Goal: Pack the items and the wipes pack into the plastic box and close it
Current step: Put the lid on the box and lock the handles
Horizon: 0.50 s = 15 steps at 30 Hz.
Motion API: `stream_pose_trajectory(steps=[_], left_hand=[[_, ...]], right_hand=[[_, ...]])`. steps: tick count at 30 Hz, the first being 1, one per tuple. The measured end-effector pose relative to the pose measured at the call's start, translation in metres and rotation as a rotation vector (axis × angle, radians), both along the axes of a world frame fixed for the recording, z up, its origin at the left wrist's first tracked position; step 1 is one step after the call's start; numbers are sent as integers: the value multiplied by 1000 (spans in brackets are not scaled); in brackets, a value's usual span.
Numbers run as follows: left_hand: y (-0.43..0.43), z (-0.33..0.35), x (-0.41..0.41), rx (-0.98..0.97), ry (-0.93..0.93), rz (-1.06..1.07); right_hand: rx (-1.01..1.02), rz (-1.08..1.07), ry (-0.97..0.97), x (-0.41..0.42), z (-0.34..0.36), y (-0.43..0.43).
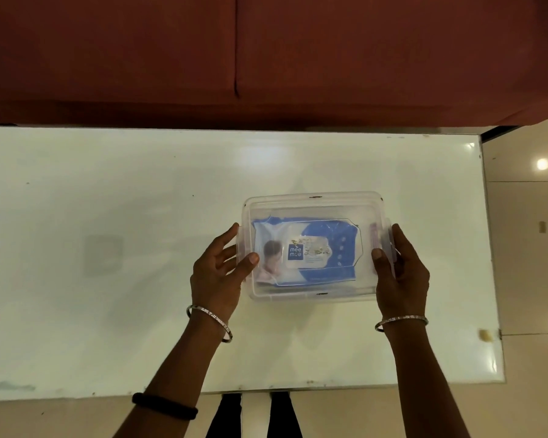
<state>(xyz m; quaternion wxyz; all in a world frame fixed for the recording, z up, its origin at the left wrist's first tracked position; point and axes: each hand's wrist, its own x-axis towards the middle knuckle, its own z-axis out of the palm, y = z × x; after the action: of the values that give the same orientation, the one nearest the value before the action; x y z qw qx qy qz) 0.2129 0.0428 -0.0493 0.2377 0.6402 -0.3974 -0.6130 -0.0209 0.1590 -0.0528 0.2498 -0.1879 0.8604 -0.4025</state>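
Observation:
A clear plastic box (314,202) stands on the white table, right of centre, with its clear lid lying on top. Through the lid I see a blue and white wipes pack (307,251) lying flat inside. Other items are hidden under it. My left hand (217,273) holds the box's left end, thumb on the lid and fingers at the side clip. On the right end rests my right hand (399,273), thumb on the lid, fingers around the side clip (388,238).
The white table (108,216) reaches from the left edge of view to about x 1600. A red-brown sofa (266,58) runs along its far side. Beige floor tiles (525,248) lie to the right. My legs show below the near table edge.

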Motion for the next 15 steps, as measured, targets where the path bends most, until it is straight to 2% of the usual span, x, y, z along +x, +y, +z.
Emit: stream_pose_trajectory(steps=[6, 15], left_hand=[[2, -5, 2, -15, -26, -7], [0, -3, 7, 7, -71, -68]], right_hand=[[40, -75, -63, 1, 2, 4], [63, -44, -48, 3, 8, 5]])
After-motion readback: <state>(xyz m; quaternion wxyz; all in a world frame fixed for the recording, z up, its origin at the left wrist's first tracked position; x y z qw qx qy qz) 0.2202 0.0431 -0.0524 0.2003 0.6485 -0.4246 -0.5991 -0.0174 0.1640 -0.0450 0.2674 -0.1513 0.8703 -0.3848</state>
